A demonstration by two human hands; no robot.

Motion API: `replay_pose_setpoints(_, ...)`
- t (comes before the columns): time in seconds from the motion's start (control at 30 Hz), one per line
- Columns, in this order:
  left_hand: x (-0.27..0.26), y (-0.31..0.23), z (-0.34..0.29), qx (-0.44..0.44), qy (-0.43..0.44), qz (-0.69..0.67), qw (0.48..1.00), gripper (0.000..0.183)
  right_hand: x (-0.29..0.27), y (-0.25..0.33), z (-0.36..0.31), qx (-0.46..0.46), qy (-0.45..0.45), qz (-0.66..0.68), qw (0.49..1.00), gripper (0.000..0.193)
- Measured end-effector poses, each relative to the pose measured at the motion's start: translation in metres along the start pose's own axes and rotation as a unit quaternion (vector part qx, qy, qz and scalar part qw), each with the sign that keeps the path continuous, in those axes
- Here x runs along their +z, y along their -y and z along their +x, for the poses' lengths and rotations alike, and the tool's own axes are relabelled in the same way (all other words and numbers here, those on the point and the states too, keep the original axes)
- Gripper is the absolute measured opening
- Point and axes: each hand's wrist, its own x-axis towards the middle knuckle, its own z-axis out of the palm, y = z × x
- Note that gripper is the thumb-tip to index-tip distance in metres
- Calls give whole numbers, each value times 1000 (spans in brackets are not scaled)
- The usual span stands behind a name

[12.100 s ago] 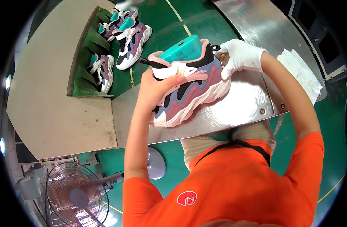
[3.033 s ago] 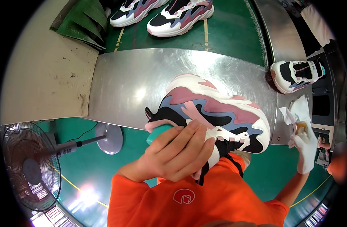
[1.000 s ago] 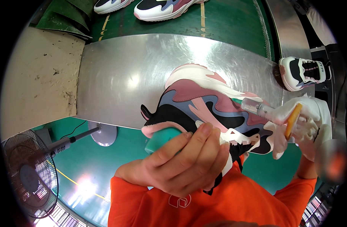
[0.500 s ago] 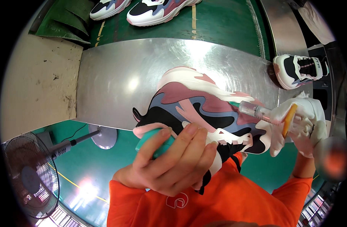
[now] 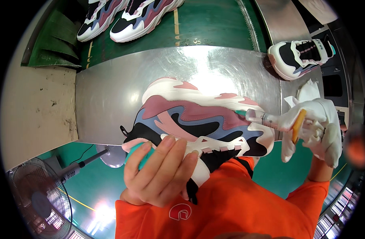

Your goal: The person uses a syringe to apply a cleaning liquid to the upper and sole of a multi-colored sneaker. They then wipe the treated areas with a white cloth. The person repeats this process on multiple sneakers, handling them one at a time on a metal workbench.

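While the bare left hand (image 5: 160,175) is clamped around the collar of the chunky pink-and-blue sneaker (image 5: 198,119) at center frame, the gloved right hand (image 5: 314,127) at right pinches a small clear applicator (image 5: 262,117) and an orange stick (image 5: 298,125), tip touching the sneaker's side. Risk as I see it — the shoe hangs off the steel table (image 5: 110,95) edge, so a slip could smear the upper. Three more sneakers (image 5: 298,57) sit along the top.
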Motion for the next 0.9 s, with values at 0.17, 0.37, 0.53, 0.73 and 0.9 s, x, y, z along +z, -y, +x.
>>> replay_pose_setpoints(0.17, 0, -5, 2, -22, 6, -9, 1000, 14, -15, -14, -12, -12, -43, 62, 997, 59)
replay_pose_setpoints(0.37, 1, -10, 5, -35, 19, 8, 999, 17, -27, -32, -21, -24, -68, 124, 990, 71)
replay_pose_setpoints(0.53, 0, -13, 5, -39, 20, 19, 999, 16, -41, -50, -30, -16, -73, 195, 978, 79)
replay_pose_setpoints(0.73, 0, -22, 5, -57, 32, 39, 997, 15, -42, -33, -25, 24, 6, 147, 989, 70)
replay_pose_setpoints(0.9, 4, -35, 5, -70, 23, 61, 995, 18, -50, -70, -34, -138, 58, 248, 957, 73)
